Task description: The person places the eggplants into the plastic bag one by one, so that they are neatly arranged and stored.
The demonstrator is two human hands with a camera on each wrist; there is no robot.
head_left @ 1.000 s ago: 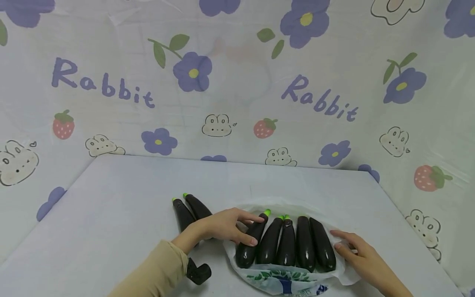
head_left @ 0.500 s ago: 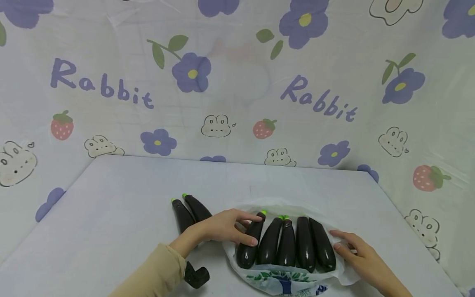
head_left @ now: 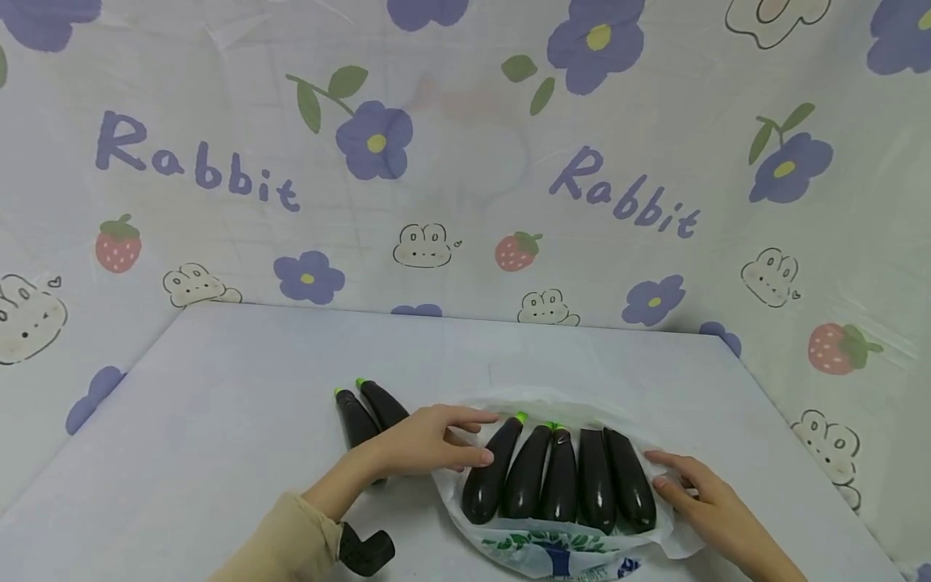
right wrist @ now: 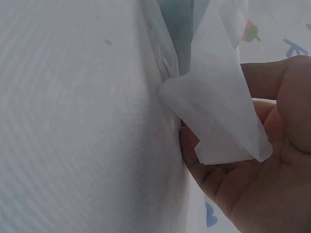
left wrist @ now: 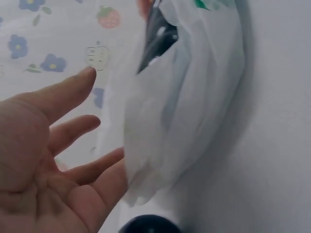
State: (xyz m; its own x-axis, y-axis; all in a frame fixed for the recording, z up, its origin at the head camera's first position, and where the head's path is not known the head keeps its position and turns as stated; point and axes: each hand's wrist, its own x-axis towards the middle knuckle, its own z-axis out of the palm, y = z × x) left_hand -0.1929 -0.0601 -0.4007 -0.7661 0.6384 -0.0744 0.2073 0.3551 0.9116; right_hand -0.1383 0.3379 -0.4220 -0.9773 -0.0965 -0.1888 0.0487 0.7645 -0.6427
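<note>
Several dark eggplants lie side by side in a white plastic bag [head_left: 509, 543] with a green and blue print. My left hand [head_left: 429, 440] is over the bag's left edge, its thumb tip beside the leftmost eggplant [head_left: 482, 489]. In the left wrist view the left hand's fingers [left wrist: 73, 97] are spread, the lower ones reaching behind the bag's side. At the bag's right edge my right hand [head_left: 701, 505] holds the plastic between thumb and fingers; a loose flap [right wrist: 218, 111] hangs across its palm in the right wrist view.
Two more eggplants [head_left: 356, 416] lie on the white table [head_left: 182, 453] left of the bag, partly hidden by the left forearm. A patterned curtain [head_left: 465, 162] hangs behind the table. A black device [head_left: 367, 551] sits at the left sleeve.
My left hand has drawn back left from the leftmost eggplant, which it was touching before, and its fingers have loosened. The right hand stays at the bag's edge.
</note>
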